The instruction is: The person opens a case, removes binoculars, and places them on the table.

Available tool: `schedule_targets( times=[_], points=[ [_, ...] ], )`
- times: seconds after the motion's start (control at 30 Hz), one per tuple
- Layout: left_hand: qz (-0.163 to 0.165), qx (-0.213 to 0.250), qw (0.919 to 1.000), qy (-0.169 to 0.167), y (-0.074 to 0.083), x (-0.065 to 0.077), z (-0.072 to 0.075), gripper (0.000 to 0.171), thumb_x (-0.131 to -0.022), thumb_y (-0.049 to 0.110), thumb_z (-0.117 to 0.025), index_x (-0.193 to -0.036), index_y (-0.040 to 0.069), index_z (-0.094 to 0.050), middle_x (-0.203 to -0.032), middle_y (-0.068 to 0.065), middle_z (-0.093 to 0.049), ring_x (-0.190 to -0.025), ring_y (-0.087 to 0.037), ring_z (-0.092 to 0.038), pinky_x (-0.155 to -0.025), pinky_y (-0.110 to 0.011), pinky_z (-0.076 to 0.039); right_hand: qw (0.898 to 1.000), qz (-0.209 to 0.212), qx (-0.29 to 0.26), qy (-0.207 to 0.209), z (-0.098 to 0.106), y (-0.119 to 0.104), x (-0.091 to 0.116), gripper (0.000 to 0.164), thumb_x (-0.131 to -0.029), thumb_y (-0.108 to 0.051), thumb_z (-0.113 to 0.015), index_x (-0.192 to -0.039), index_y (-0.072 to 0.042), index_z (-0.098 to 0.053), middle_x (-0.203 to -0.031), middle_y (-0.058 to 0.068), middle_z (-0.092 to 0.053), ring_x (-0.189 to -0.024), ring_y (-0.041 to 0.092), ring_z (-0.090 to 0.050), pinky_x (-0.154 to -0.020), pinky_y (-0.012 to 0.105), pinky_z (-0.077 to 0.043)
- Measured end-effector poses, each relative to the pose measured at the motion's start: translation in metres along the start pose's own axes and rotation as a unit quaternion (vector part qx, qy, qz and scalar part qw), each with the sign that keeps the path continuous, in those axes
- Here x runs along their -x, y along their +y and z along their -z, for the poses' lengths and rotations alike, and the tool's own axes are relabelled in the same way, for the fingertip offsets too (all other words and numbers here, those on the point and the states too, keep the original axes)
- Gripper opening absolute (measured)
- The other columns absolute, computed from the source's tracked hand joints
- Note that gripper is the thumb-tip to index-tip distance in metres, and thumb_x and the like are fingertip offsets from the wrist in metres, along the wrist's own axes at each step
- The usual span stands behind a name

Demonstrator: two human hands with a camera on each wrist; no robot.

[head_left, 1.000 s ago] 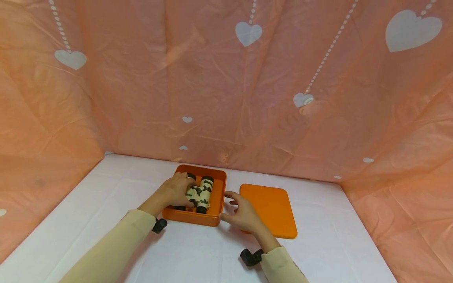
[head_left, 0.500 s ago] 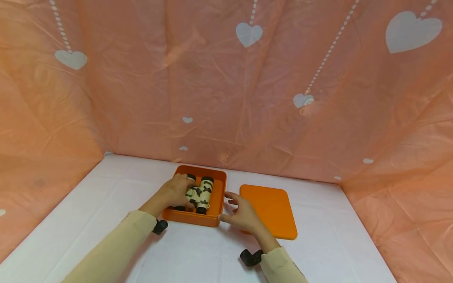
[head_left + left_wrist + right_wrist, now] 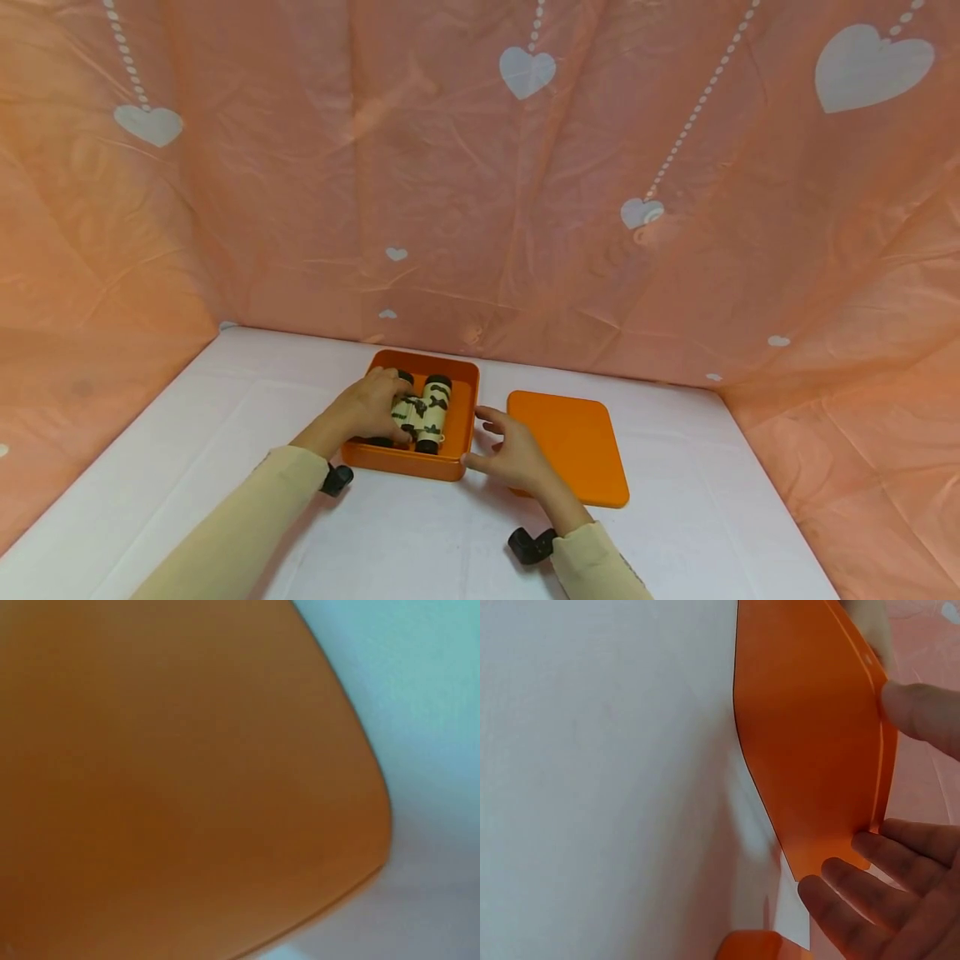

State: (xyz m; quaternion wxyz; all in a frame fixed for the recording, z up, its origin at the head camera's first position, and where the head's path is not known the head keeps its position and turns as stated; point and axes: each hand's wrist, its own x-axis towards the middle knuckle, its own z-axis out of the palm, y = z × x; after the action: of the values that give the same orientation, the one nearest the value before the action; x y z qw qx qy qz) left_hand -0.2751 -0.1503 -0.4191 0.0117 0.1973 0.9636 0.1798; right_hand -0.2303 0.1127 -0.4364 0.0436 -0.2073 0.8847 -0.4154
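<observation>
A pair of camouflage-patterned binoculars [image 3: 437, 402] with black ends lies inside an orange box [image 3: 405, 463]. My left hand [image 3: 367, 405] reaches over the box's left side and grips the left barrel, thumb near the binoculars' middle. That hand hides much of the barrel. The left wrist view is filled by the box's outer wall [image 3: 225, 765]; no fingers appear there. At the box's right side, my right hand [image 3: 516, 454] has its fingers spread and loosely bent. In the right wrist view, its thumb [image 3: 922, 712] touches the rim and its fingertips [image 3: 866, 841] lie along the wall.
An orange lid [image 3: 581, 446] lies flat on the white tabletop [image 3: 405, 542], right of the box and partly behind the right hand. A peach curtain [image 3: 450, 208] with white hearts surrounds the table at the back and sides. Black wrist cameras [image 3: 531, 546] hang below both wrists.
</observation>
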Motion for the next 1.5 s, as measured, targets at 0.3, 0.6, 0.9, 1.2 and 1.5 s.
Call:
schedule_targets(
  times=[0.3, 0.6, 0.9, 1.2, 1.5],
  points=[
    [-0.006, 0.0, 1.0, -0.005, 0.002, 0.001, 0.003, 0.068, -0.058, 0.045, -0.09, -0.115, 0.013, -0.068, -0.101, 0.0, -0.056, -0.096, -0.018, -0.048, -0.087, -0.037, -0.048, 1.0, -0.01, -0.01, -0.003, 0.0, -0.001, 0.0, 0.074, -0.078, -0.029, -0.079, -0.141, -0.006, -0.047, -0.138, 0.013, -0.055, -0.123, 0.033, -0.055, -0.093, 0.047, -0.054],
    [-0.009, -0.005, 0.9999, 0.007, 0.004, 0.004, 0.01, 0.069, -0.059, 0.045, -0.089, -0.116, 0.012, -0.068, -0.1, 0.002, -0.056, -0.096, -0.016, -0.047, -0.083, -0.035, -0.049, 1.0, -0.01, -0.016, -0.004, 0.0, -0.002, 0.001, 0.075, -0.078, -0.029, -0.079, -0.142, -0.006, -0.046, -0.139, 0.014, -0.054, -0.123, 0.036, -0.055, -0.093, 0.045, -0.054],
    [-0.016, -0.007, 0.9995, 0.027, 0.009, 0.009, 0.02, 0.072, -0.058, 0.046, -0.089, -0.118, 0.013, -0.067, -0.1, 0.002, -0.056, -0.095, -0.017, -0.047, -0.082, -0.034, -0.049, 1.0, -0.02, -0.023, -0.006, 0.0, 0.001, 0.0, 0.076, -0.078, -0.028, -0.079, -0.142, -0.005, -0.046, -0.139, 0.016, -0.053, -0.123, 0.039, -0.055, -0.092, 0.045, -0.054],
    [-0.021, 0.006, 0.9989, 0.043, 0.012, 0.014, 0.035, 0.071, -0.058, 0.046, -0.089, -0.118, 0.015, -0.068, -0.101, 0.0, -0.056, -0.105, -0.022, -0.049, -0.083, -0.037, -0.05, 0.999, -0.014, -0.028, -0.006, 0.0, -0.001, 0.001, 0.075, -0.078, -0.027, -0.079, -0.142, -0.005, -0.045, -0.14, 0.015, -0.052, -0.125, 0.038, -0.054, -0.092, 0.043, -0.054],
    [-0.004, 0.029, 0.9981, 0.054, 0.011, 0.021, 0.05, 0.069, -0.06, 0.04, -0.089, -0.119, 0.014, -0.067, -0.145, -0.016, -0.045, -0.145, -0.034, -0.024, -0.108, -0.056, -0.038, 1.0, -0.01, -0.019, -0.004, 0.001, 0.0, 0.0, 0.074, -0.079, -0.027, -0.079, -0.141, -0.004, -0.046, -0.139, 0.015, -0.053, -0.124, 0.037, -0.055, -0.09, 0.043, -0.055]
  ],
)
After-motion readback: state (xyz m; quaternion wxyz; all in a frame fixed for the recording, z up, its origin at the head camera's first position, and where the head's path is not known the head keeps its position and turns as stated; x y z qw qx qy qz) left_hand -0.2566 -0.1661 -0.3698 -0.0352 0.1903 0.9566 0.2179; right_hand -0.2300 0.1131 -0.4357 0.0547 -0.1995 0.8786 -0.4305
